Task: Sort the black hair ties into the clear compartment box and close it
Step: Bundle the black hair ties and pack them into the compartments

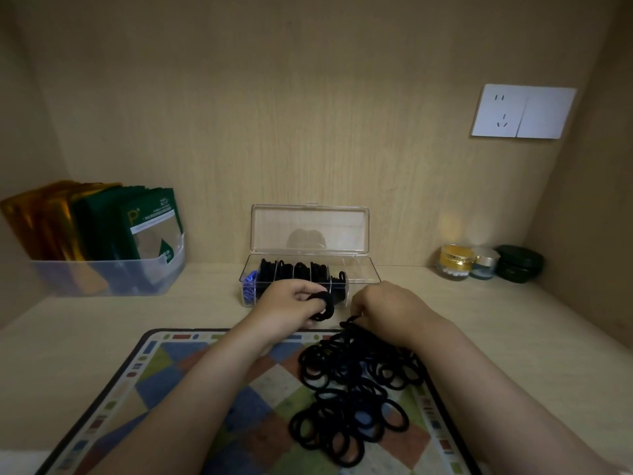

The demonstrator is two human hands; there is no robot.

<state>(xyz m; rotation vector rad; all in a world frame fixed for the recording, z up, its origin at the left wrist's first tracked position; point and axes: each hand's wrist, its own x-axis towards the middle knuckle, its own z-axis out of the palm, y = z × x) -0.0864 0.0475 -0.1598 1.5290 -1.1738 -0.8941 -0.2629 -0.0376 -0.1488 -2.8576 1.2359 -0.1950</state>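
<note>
Ties: big pile (356, 389) loose on mat (191, 382), just short of box (363, 274).
Box: several left-middle compartments hold black ties; blue bits at left end; right end looks unfilled.
Lid (310, 229) up, open.
Left hand (291, 303) grips small bundle (323, 305), fingers curled round it, just before box front.
Right hand (383, 306) at pile's far edge, fingers tucked under; grip can't be told.
Judgement: part-way; most ties unsorted, closing left.
</note>
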